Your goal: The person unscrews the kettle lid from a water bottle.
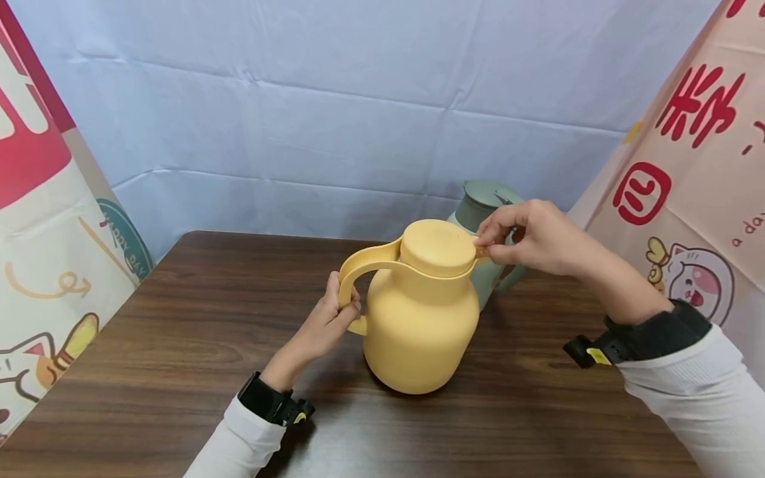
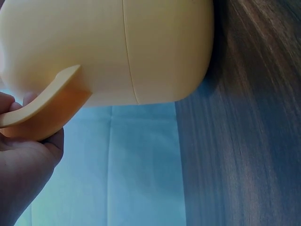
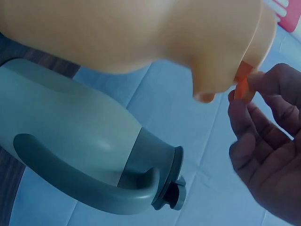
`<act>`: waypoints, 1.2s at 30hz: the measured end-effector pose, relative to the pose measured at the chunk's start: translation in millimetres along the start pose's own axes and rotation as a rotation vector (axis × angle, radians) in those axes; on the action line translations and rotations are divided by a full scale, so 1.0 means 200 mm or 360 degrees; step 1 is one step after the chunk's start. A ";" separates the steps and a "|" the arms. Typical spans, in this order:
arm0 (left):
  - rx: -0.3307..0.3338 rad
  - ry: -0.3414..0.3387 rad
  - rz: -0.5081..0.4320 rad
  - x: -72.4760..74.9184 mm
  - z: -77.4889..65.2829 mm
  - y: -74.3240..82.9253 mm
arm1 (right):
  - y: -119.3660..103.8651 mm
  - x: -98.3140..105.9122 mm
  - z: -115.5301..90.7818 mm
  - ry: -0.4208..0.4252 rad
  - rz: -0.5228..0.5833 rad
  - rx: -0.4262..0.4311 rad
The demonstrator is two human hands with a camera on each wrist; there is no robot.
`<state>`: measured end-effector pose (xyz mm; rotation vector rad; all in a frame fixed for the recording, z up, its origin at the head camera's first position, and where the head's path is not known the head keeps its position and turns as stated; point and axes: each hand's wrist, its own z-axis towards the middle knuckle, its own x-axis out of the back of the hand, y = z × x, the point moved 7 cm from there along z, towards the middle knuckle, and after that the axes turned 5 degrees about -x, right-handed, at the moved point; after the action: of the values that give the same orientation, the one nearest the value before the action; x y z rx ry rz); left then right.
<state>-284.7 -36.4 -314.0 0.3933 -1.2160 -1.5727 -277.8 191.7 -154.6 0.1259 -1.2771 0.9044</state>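
A yellow thermos jug (image 1: 421, 325) stands on the brown wooden table with its round lid (image 1: 439, 245) on top. My left hand (image 1: 325, 318) grips the jug's handle (image 1: 364, 259) on the left side; the left wrist view shows fingers wrapped round the handle's lower part (image 2: 51, 106). At the spout side, my right hand (image 1: 534, 236) pinches a small orange tab (image 3: 243, 88) between thumb and fingers, as the right wrist view shows. The tab projects from under the lid, just above the spout (image 3: 205, 89).
Behind and to the right stands a green thermos jug (image 3: 80, 127), partly hidden by the yellow one and my right hand in the head view. A pale blue cloth (image 1: 299, 133) hangs behind the table (image 1: 197, 318). Printed cloths (image 1: 687, 199) hang at both sides.
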 end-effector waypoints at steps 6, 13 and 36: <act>0.0017 -0.0006 0.0013 0.00 -0.01 0.10 | 0.06 -0.01 0.06 -0.0049 0.0074 -0.0147; -0.0004 0.0008 0.0004 0.00 0.00 0.03 | 0.08 -0.02 0.09 -0.0102 0.0161 -0.0247; -0.0094 0.0027 -0.0014 0.00 0.00 -0.07 | 0.13 -0.08 0.22 0.0058 0.0100 -0.0211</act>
<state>-292.8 -38.3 -326.2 0.3737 -1.1536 -1.6059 -328.3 176.7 -162.9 -0.0351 -1.3088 0.8695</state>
